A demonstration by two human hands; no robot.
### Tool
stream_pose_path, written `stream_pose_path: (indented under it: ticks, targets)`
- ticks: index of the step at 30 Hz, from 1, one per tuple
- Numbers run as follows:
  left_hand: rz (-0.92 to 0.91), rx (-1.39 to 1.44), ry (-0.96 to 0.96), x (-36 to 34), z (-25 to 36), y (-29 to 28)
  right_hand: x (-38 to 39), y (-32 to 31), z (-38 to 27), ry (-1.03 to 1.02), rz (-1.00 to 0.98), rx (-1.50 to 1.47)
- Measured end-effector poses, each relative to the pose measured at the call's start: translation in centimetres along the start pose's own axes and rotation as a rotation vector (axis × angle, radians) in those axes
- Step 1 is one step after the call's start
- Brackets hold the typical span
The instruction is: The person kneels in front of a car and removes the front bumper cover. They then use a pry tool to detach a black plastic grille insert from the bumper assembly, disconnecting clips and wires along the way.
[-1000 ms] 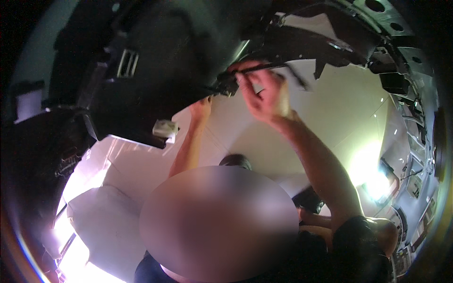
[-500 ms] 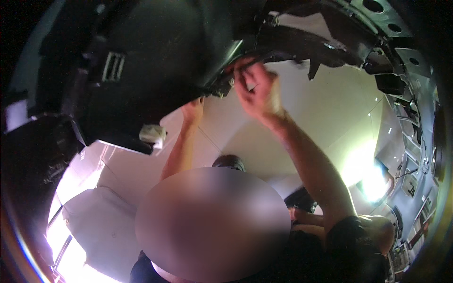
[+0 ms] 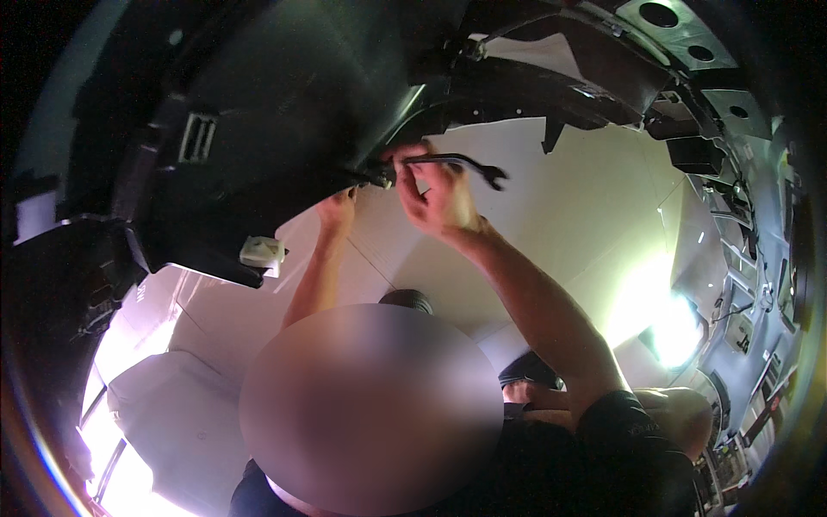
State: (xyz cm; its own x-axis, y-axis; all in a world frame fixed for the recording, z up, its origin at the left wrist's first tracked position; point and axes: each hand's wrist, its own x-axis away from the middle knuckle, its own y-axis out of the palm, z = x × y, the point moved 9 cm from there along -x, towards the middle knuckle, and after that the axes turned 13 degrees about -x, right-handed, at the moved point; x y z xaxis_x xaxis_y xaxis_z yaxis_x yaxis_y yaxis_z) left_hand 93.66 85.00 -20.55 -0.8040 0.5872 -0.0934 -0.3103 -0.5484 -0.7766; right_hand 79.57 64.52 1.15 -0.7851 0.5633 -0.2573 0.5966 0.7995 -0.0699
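My right hand (image 3: pixel 441 196) is raised overhead and grips a dark open-ended wrench (image 3: pixel 461 161). One end of the wrench sits at a fastener (image 3: pixel 382 178) on the lower edge of a large black moulded panel (image 3: pixel 284 112). Its free jaw points right. My left hand (image 3: pixel 336 209) is up against the same edge, just left of the fastener. Its fingertips are hidden by the panel, so its grip is unclear.
A small white plug (image 3: pixel 263 252) hangs under the panel at left. Grey metal framing with round holes (image 3: pixel 680 34) and brackets runs along the upper right. A bright lamp (image 3: pixel 676 332) glares at right. Pale sheeting (image 3: pixel 568 215) lies behind the hands.
The wrench's free end has swung down and closer to my right hand. My left hand stays at the panel's edge. The view has shifted slightly.
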Motion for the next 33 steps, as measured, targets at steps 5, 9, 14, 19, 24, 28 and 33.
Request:
stream_pose_path:
  ticks: [5, 9, 14, 19, 24, 28, 33]
  targets:
    - [0.023, -0.312, 0.235, 0.4, 2.8, -0.3, 0.2, -0.9, -1.0, -0.129, -0.018, 0.109]
    - [0.090, 0.445, -0.271, 0.6, -1.6, -0.1, -0.6, -1.0, 0.4, -0.056, -0.008, 0.052]
    - [0.049, -0.136, 0.133, 0.3, 0.7, -0.4, -0.1, -0.4, 1.1, -0.019, 0.024, 0.069]
    - [-0.013, -0.384, 0.320, 0.9, 1.8, -0.3, 0.6, -1.3, 1.0, -0.049, 0.106, 0.035]
    - [-0.129, 0.196, -0.222, -0.6, 0.0, -0.5, 0.0, -0.8, 1.6, -0.018, 0.036, 0.109]
    - [0.233, -0.083, 0.220, -0.7, 6.4, -4.6, 3.5, -5.4, 2.6, 0.127, 0.090, 0.110]
    - [0.053, 0.397, -0.085, -1.2, 3.2, -3.0, 11.0, -9.3, 5.2, 0.318, -0.259, 0.661]
